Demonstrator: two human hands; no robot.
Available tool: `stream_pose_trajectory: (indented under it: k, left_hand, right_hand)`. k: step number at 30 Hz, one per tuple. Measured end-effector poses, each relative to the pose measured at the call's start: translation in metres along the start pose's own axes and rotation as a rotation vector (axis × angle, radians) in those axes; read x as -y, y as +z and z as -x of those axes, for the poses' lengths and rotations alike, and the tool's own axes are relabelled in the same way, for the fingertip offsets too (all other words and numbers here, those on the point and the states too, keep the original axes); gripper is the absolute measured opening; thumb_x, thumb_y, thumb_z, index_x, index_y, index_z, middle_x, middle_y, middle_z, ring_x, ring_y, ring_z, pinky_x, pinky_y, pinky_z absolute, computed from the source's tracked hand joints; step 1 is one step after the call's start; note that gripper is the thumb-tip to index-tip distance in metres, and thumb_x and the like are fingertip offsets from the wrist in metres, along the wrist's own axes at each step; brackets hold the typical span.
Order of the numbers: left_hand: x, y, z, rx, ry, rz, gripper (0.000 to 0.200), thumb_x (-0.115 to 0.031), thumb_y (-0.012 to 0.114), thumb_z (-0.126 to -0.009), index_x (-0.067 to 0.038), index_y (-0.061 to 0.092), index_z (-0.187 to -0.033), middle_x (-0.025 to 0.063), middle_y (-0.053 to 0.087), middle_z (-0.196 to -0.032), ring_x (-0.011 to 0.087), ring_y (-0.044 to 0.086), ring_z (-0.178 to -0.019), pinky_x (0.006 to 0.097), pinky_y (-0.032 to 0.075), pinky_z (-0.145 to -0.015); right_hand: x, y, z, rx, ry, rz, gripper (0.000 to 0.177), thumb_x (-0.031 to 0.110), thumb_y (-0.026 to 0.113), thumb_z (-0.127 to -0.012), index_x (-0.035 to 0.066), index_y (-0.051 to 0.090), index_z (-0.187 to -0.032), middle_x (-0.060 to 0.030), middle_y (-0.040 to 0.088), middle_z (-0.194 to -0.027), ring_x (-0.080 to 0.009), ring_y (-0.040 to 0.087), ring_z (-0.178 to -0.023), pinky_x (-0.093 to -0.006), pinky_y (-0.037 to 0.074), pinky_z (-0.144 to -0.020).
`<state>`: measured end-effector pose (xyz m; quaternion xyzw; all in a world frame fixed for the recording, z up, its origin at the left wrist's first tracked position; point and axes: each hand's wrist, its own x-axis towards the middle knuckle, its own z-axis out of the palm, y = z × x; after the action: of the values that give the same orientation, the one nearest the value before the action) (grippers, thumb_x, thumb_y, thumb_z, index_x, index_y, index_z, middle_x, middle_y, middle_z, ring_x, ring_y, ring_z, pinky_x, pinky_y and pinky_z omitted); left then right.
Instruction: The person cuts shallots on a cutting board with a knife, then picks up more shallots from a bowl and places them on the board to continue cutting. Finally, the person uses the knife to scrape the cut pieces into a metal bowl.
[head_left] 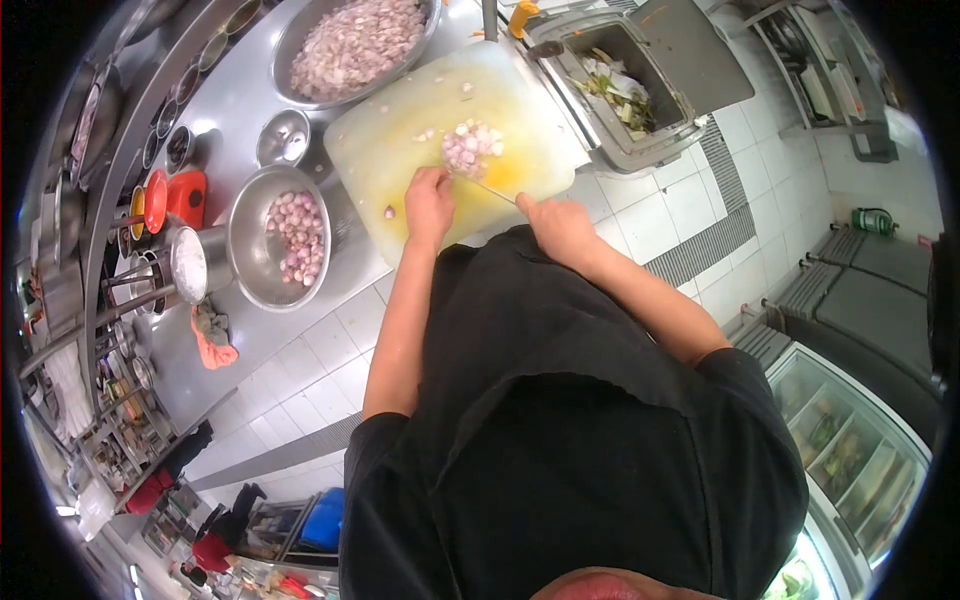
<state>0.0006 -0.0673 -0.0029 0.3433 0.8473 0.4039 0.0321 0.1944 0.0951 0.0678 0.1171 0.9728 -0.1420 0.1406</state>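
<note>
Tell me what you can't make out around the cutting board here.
Head view:
Knife: handle hidden inside the right hand; only a thin blade shows.
Whatever the left hand pins: covered by the hand itself.
Shelf containers: contents too small, warped by the lens edge.

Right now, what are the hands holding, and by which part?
The right hand grips a knife by its handle. The left hand rests curled against the chopped shallots; whether it holds one cannot be told.
</note>
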Motion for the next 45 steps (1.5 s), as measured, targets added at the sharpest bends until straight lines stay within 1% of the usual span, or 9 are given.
stream_pose_trajectory:
  k: [8, 11, 13, 16, 19, 34, 37, 43, 45]
  left_hand:
    - [0.000, 0.001, 0.003, 0.011, -0.061, 0.083, 0.010, 0.005, 0.069, -0.088, 0.002, 0.070, -0.097, 0.0163, 0.069, -0.095, 0.0293, 0.070, -0.081, 0.0374, 0.055, -0.074]
    - [0.000, -0.003, 0.004, 0.007, -0.071, 0.090, 0.010, 0.005, 0.070, -0.088, 0.002, 0.070, -0.097, 0.0164, 0.069, -0.095, 0.0289, 0.070, -0.081, 0.0374, 0.055, -0.074]
    - [-0.001, -0.001, 0.005, 0.006, -0.047, 0.102, 0.009, 0.004, 0.070, -0.088, 0.002, 0.070, -0.097, 0.0165, 0.069, -0.095, 0.0291, 0.070, -0.081, 0.0375, 0.056, -0.074]
    - [-0.007, -0.003, -0.002, 0.019, -0.024, 0.022, 0.008, 0.003, 0.071, -0.089, 0.002, 0.070, -0.097, 0.0173, 0.069, -0.095, 0.0310, 0.070, -0.081, 0.0388, 0.055, -0.075]
    - [-0.012, -0.001, -0.008, 0.066, 0.003, 0.009, 0.007, 0.002, 0.067, -0.089, 0.000, 0.069, -0.095, 0.0186, 0.067, -0.097, 0.0394, 0.066, -0.091, 0.0444, 0.053, -0.080]
    - [-0.006, 0.004, -0.016, 0.077, -0.003, 0.033, 0.008, 0.002, 0.063, -0.088, 0.000, 0.068, -0.094, 0.0197, 0.067, -0.098, 0.0415, 0.066, -0.091, 0.0470, 0.052, -0.081]
    - [-0.005, 0.007, -0.011, 0.067, 0.044, 0.059, 0.009, 0.002, 0.063, -0.087, 0.000, 0.069, -0.095, 0.0194, 0.067, -0.097, 0.0411, 0.066, -0.094, 0.0469, 0.052, -0.083]
    - [-0.007, 0.006, -0.018, 0.089, 0.316, -0.129, 0.009, 0.002, 0.067, -0.089, 0.000, 0.070, -0.097, 0.0169, 0.070, -0.102, 0.0385, 0.068, -0.093, 0.0446, 0.054, -0.083]
    - [-0.008, 0.005, -0.017, 0.196, 0.006, -0.109, 0.014, 0.004, 0.064, -0.088, 0.000, 0.070, -0.100, 0.0168, 0.070, -0.105, 0.0383, 0.067, -0.097, 0.0448, 0.054, -0.086]
  right_hand:
    - [-0.006, 0.022, -0.008, -0.012, -0.026, -0.024, 0.026, 0.005, 0.061, -0.089, 0.008, 0.051, -0.113, -0.0128, 0.071, -0.074, -0.0339, 0.073, -0.070, -0.0460, 0.055, -0.057]
    - [0.001, 0.007, -0.004, -0.027, -0.065, -0.024, 0.027, 0.005, 0.060, -0.089, 0.006, 0.050, -0.114, -0.0139, 0.071, -0.075, -0.0361, 0.073, -0.071, -0.0488, 0.056, -0.060]
    - [0.000, 0.006, -0.005, 0.078, -0.008, -0.089, 0.031, 0.003, 0.059, -0.089, 0.005, 0.049, -0.118, -0.0172, 0.072, -0.081, -0.0398, 0.073, -0.078, -0.0520, 0.057, -0.067]
    - [-0.010, 0.016, -0.020, 0.150, 0.018, -0.193, 0.034, 0.001, 0.058, -0.088, 0.005, 0.050, -0.121, -0.0201, 0.073, -0.088, -0.0422, 0.073, -0.085, -0.0533, 0.057, -0.072]
    - [-0.015, 0.013, -0.021, 0.161, 0.103, -0.237, 0.036, 0.000, 0.058, -0.088, 0.006, 0.050, -0.122, -0.0216, 0.073, -0.093, -0.0432, 0.073, -0.091, -0.0541, 0.057, -0.074]
    - [-0.008, -0.006, -0.006, 0.040, -0.006, -0.075, 0.030, 0.003, 0.060, -0.088, 0.006, 0.051, -0.117, -0.0152, 0.073, -0.081, -0.0383, 0.074, -0.077, -0.0499, 0.057, -0.065]
    - [-0.015, 0.010, -0.010, 0.049, -0.002, -0.137, 0.031, 0.003, 0.058, -0.089, 0.006, 0.051, -0.119, -0.0174, 0.073, -0.086, -0.0396, 0.074, -0.081, -0.0511, 0.057, -0.067]
    - [-0.023, 0.019, -0.023, 0.145, 0.107, -0.176, 0.034, 0.002, 0.058, -0.089, 0.005, 0.049, -0.122, -0.0211, 0.073, -0.091, -0.0423, 0.073, -0.088, -0.0529, 0.057, -0.073]
    - [-0.025, 0.020, -0.017, 0.137, 0.098, -0.178, 0.036, 0.002, 0.059, -0.088, 0.005, 0.049, -0.123, -0.0210, 0.073, -0.091, -0.0425, 0.073, -0.088, -0.0530, 0.057, -0.073]
